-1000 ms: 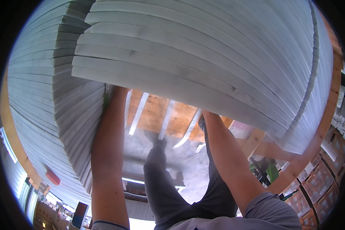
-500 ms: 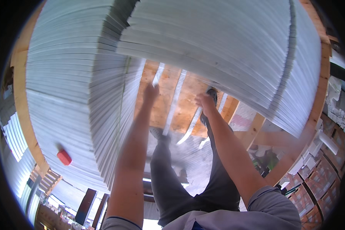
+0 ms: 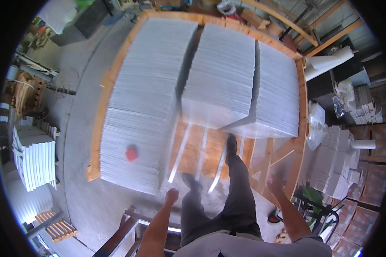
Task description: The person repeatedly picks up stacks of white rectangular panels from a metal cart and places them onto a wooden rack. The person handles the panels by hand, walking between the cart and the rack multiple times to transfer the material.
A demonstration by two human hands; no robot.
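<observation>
My left hand (image 3: 171,196) hangs beside the near end of the left row of white sheets (image 3: 137,94). Its fingers are curled in, and nothing shows in them. My right hand (image 3: 275,184), smeared by motion, is beside the wooden side frame (image 3: 292,175) at the right; its fingers cannot be made out. A middle row of sheets (image 3: 218,64) and a right row (image 3: 276,90) stand packed on the same large wooden crate. On the left row lies a small red block (image 3: 131,154). White strips (image 3: 180,152) run along the bare plywood base (image 3: 193,145) in front of the middle row.
One of my shoes (image 3: 231,144) is on the plywood base; the other foot is at its near edge. A metal frame (image 3: 133,227) stands at lower left. White stacked pieces (image 3: 34,150) are at far left, wrapped bundles (image 3: 336,158) at right. A black-framed item (image 3: 326,210) is near my right arm.
My view has risen and drawn back from the rows. Both hands have come back from over the plywood base, the left toward me and the right out to the right side.
</observation>
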